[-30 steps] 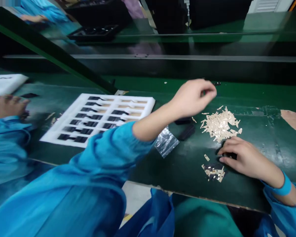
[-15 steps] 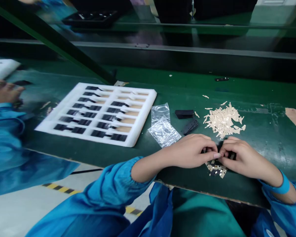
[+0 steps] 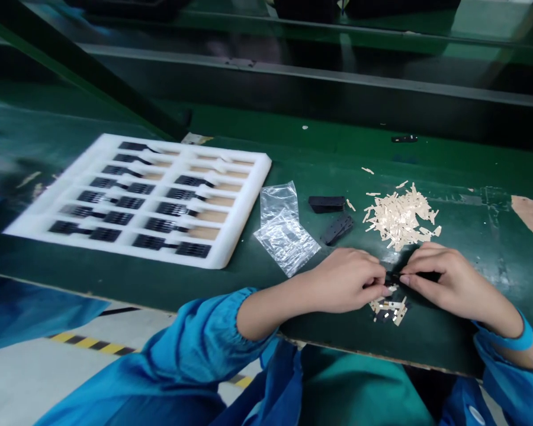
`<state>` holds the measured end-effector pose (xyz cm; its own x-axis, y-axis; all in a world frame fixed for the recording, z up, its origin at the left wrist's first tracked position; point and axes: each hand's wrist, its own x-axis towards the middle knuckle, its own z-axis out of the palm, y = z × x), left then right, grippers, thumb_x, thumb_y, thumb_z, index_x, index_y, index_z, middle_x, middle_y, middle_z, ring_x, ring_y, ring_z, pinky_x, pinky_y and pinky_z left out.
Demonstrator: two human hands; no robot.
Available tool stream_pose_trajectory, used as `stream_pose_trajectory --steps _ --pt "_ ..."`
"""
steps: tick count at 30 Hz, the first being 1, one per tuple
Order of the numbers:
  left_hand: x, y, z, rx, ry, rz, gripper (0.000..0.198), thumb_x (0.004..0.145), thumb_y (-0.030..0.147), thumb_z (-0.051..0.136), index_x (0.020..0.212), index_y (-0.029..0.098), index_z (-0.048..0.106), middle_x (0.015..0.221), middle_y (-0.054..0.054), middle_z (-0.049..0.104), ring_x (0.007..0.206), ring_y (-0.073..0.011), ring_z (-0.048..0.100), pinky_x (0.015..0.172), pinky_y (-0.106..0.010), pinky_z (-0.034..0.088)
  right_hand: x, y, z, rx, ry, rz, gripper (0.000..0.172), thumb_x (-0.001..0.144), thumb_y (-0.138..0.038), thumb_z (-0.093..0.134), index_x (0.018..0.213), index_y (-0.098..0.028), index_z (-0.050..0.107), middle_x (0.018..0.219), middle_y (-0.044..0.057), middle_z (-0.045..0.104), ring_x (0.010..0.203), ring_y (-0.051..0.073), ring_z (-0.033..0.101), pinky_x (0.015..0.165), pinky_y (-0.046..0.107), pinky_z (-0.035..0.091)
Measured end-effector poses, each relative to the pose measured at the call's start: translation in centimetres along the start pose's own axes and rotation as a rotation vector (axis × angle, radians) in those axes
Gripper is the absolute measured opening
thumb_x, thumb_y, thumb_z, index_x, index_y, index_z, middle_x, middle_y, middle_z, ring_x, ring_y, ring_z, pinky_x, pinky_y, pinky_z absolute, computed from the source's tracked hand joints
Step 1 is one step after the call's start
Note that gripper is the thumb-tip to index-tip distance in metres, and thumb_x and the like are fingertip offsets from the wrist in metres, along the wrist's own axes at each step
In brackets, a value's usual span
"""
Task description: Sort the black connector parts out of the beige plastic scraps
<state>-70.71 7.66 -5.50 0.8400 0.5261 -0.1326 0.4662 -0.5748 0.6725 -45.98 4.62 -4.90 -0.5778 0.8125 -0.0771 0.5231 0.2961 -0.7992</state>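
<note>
My left hand [image 3: 346, 281] is closed in a pinch, its fingertips at a small black part [image 3: 393, 277] whose full shape is hidden. From the other side, my right hand [image 3: 446, 281] pinches the same dark part between thumb and forefinger. Just below the fingers lies a small cluster of beige and dark pieces [image 3: 388, 310] with shiny bits. Beyond my hands is a heap of flat, thin beige pieces [image 3: 400, 216]. Two black slotted blocks, one upright [image 3: 327, 204] and one slanted [image 3: 337, 229], lie left of the heap.
A white foam tray [image 3: 224, 254] with black comb-like parts in its slots stands on the left of the green table [image 3: 160, 287]. Clear plastic bags [image 3: 286, 234] lie beside it. A brown scrap [image 3: 528, 214] is at right. A green post [image 3: 115, 89] slants behind the tray.
My fingertips have drawn slightly apart, showing the dark part between them. The view has shifted, so the tray appears further left and the neighbouring person's hand has mostly left the frame.
</note>
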Motion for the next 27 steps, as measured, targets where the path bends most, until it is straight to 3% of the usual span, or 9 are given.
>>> stream_pose_trajectory --steps 3,6,9,11,13,18,22,25,27 --pt "-0.2 -0.2 0.5 0.113 0.027 0.018 0.031 0.092 0.049 0.075 0.082 0.020 0.068 0.074 0.002 0.064 0.071 -0.0161 0.063 0.061 -0.028 0.036 -0.1 0.1 -0.6 0.062 0.032 0.066 0.018 0.101 -0.030 0.068 0.088 -0.024 0.078 0.088 0.001 0.072 0.085 0.018 0.062 0.078 0.032 0.047" --pt "-0.4 -0.2 0.5 0.115 0.169 0.014 0.048 0.086 0.065 0.074 0.098 0.019 0.070 0.082 0.000 0.068 0.074 -0.0173 0.065 0.059 -0.028 0.040 -0.2 -0.1 -0.9 0.225 -0.001 0.212 0.023 0.099 -0.036 0.069 0.082 -0.024 0.076 0.082 0.000 0.067 0.072 0.015 0.058 0.065 0.029 0.044" --pt "-0.5 -0.1 0.0 -0.015 0.366 0.123 0.036 0.100 0.048 0.065 0.119 0.018 0.069 0.102 -0.005 0.072 0.083 -0.0150 0.068 0.067 -0.026 0.049 -0.1 -0.4 -0.9 0.429 -0.082 0.316 0.023 0.096 -0.041 0.073 0.082 -0.023 0.076 0.074 0.000 0.061 0.065 0.014 0.050 0.058 0.027 0.039" --pt "-0.5 -0.1 -0.2 -0.123 0.445 0.221 0.021 0.104 0.033 0.060 0.114 0.020 0.073 0.104 -0.005 0.073 0.085 -0.0127 0.068 0.073 -0.024 0.052 0.0 -0.7 -0.8 0.549 -0.138 0.343 0.022 0.092 -0.041 0.076 0.081 -0.022 0.076 0.072 0.000 0.060 0.065 0.014 0.050 0.058 0.026 0.040" --pt "-0.5 0.0 -0.4 -0.231 0.480 0.252 0.019 0.104 0.028 0.059 0.102 0.019 0.076 0.097 -0.005 0.072 0.082 -0.0121 0.068 0.074 -0.024 0.053 0.1 -1.0 -0.6 0.597 -0.152 0.350 0.021 0.091 -0.041 0.078 0.084 -0.022 0.077 0.072 0.000 0.060 0.065 0.014 0.049 0.058 0.026 0.040" --pt "0.0 0.4 -0.4 -0.341 0.420 0.064 0.020 0.103 0.029 0.058 0.092 0.017 0.071 0.081 -0.001 0.066 0.072 -0.0112 0.061 0.066 -0.024 0.047 0.1 -1.6 0.0 0.344 0.077 0.261 0.016 0.094 -0.038 0.073 0.095 -0.023 0.079 0.082 0.001 0.066 0.068 0.014 0.054 0.057 0.026 0.040" --pt "0.7 0.6 -0.4 -0.404 0.361 -0.077 0.022 0.100 0.032 0.060 0.085 0.018 0.068 0.073 0.003 0.060 0.063 -0.0088 0.053 0.060 -0.022 0.041 0.0 -1.4 0.4 0.284 0.113 0.198 0.019 0.098 -0.031 0.065 0.087 -0.022 0.078 0.082 0.001 0.071 0.071 0.014 0.060 0.061 0.025 0.044" --pt "0.9 0.6 -0.1 -0.409 0.516 -0.145 0.018 0.096 0.034 0.067 0.089 0.018 0.068 0.075 0.003 0.060 0.060 -0.0078 0.051 0.058 -0.021 0.042 0.1 -1.1 0.7 0.335 0.204 0.246 0.018 0.094 -0.030 0.068 0.083 -0.021 0.079 0.076 0.001 0.072 0.068 0.015 0.062 0.062 0.025 0.047" --pt "0.9 0.6 0.2 -0.338 0.637 -0.097 0.016 0.095 0.033 0.069 0.089 0.018 0.070 0.079 0.001 0.064 0.065 -0.0089 0.055 0.061 -0.022 0.046 0.2 -0.9 1.0 0.363 0.302 0.289 0.018 0.091 -0.033 0.070 0.084 -0.020 0.080 0.078 0.004 0.074 0.067 0.016 0.063 0.059 0.025 0.048"
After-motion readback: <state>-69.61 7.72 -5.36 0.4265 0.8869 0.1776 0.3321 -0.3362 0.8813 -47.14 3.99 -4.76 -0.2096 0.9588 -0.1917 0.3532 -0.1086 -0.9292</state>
